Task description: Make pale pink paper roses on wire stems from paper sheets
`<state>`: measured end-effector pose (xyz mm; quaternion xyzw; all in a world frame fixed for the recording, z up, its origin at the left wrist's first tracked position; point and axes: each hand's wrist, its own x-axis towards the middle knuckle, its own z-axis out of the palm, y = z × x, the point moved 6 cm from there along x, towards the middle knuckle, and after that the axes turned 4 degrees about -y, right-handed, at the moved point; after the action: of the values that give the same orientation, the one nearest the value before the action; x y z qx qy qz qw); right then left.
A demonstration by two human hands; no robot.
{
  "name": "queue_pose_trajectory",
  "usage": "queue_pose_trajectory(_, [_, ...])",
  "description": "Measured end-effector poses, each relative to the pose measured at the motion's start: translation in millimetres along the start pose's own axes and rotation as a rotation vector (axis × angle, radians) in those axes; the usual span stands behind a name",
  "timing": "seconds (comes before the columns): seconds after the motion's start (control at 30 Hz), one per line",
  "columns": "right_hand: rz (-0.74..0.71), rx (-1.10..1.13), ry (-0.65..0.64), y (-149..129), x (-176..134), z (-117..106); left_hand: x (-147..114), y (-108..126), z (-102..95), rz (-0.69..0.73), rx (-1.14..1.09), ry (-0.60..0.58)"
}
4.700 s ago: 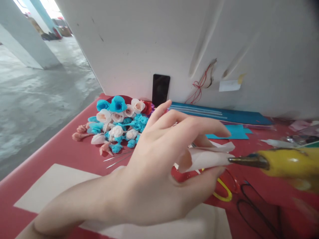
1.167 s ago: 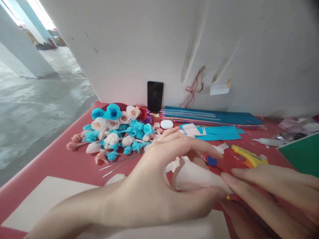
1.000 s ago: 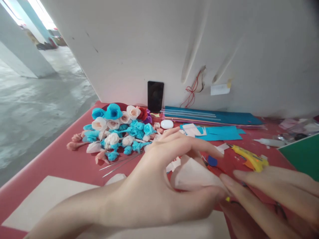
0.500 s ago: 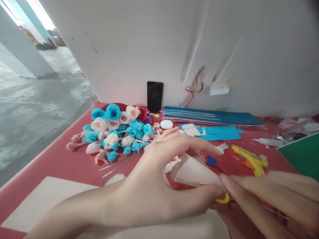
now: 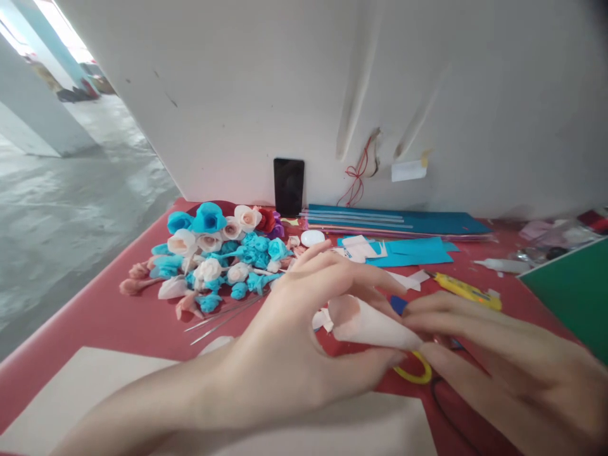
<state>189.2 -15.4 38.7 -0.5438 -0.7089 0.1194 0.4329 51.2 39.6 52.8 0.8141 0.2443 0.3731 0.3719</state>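
Observation:
A pinkish-white piece of paper rolled into a cone (image 5: 368,324) lies between my hands, wide end to the left and narrow tip to the right. My left hand (image 5: 304,342) curls loosely around it, fingers behind and thumb along its lower edge. At the tip, the thumb and fingers of my right hand (image 5: 498,361) pinch the paper. Below the tip, a yellow scissors handle (image 5: 420,378) shows on the red tabletop (image 5: 118,316). Cream sheets (image 5: 90,386) lie under and beside my left forearm.
Blue, white and pink paper flowers (image 5: 209,269) are heaped at left, with thin metal wires (image 5: 223,320) in front. A phone (image 5: 289,187) leans on the white panel. Blue paper strips (image 5: 413,252), a yellow glue gun (image 5: 465,290) and a green board (image 5: 570,285) lie right.
My right hand has shifted up and left around the cone's tip and now covers part of the glue gun. The cone looks more tightly rolled. More of the yellow scissors handle shows.

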Motion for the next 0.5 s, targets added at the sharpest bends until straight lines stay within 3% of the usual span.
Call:
queue_pose_trajectory(0.2, [0.12,0.146,0.008,21.3,6.0,8.0,-0.3,-6.2,1.1,-0.008,-0.017,0.001])
queue_pose_trajectory(0.33, [0.193,0.276,-0.01,32.2,6.6,13.2,0.8,-22.3,4.4,-0.104,-0.182,-0.001])
queue_pose_trajectory(0.43, [0.255,0.485,-0.046,38.6,7.6,21.1,4.2,-37.5,6.7,-0.198,-0.323,0.053])
queue_pose_trajectory(0.5, [0.256,0.657,-0.072,40.2,8.9,28.1,7.3,-42.4,9.3,-0.18,-0.382,0.073])
